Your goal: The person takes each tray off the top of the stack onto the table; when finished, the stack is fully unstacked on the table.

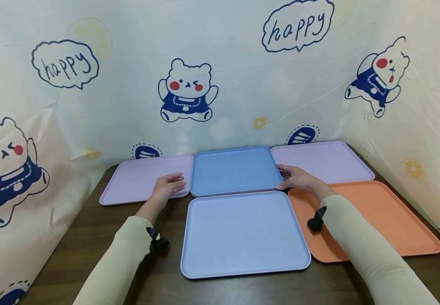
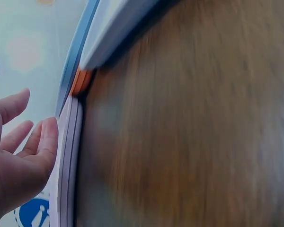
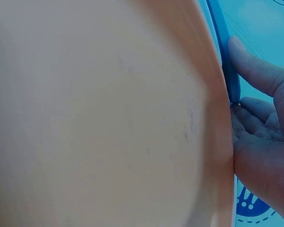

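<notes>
At the back middle lies a blue tray (image 1: 235,170). My right hand (image 1: 298,177) is at its right near corner. In the right wrist view the thumb (image 3: 251,61) lies against the blue rim (image 3: 233,85) and the fingers bend round its end, so the hand grips that corner. My left hand (image 1: 166,186), loosely bent with nothing in it, hovers over the right part of the left purple tray (image 1: 140,178). The left wrist view shows its fingers (image 2: 47,142) apart from the thumb, beside stacked purple rims (image 2: 68,175).
A pale blue tray (image 1: 244,237) lies in front, with an orange tray (image 1: 391,216) at its right under my right forearm. Another purple tray (image 1: 323,161) is at the back right. An orange rim (image 2: 80,81) shows beneath the blue one. A printed cloth (image 1: 128,106) stands behind the wooden table (image 1: 79,250).
</notes>
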{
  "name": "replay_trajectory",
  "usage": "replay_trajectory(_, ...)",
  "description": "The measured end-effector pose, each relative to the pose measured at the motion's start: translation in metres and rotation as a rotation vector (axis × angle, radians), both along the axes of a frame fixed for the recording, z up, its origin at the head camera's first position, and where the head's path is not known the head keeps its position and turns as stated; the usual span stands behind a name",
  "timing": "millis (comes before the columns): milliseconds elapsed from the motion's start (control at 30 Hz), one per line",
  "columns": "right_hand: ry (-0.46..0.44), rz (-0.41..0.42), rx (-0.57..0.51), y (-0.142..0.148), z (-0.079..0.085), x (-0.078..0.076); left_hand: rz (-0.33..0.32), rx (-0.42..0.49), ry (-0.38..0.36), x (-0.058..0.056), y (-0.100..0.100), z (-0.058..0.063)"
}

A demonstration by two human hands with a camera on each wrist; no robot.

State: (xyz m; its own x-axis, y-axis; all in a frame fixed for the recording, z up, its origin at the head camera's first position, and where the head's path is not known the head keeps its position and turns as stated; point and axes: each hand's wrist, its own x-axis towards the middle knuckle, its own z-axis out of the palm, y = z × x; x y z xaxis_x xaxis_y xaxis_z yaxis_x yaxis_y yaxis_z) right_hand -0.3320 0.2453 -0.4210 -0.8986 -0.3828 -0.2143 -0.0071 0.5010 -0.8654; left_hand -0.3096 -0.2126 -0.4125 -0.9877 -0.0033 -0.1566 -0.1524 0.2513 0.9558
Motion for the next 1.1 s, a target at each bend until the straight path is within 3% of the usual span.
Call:
replay_trajectory(400, -0.016, -0.011, -0.007, -0.001, 0.001, 0.000, -0.016, -0.069, 0.016, -0.009, 0.025, -0.003)
replay_trajectory(700, -0.031, -0.005, 0.004, -0.001, 0.001, -0.002, -0.005, -0.141, 0.012, -0.013, 0.029, -0.008)
replay_trajectory(1100, -0.033, -0.008, 0.009, -0.001, 0.001, -0.002, -0.001, -0.152, -0.001, -0.015, 0.030, -0.012)
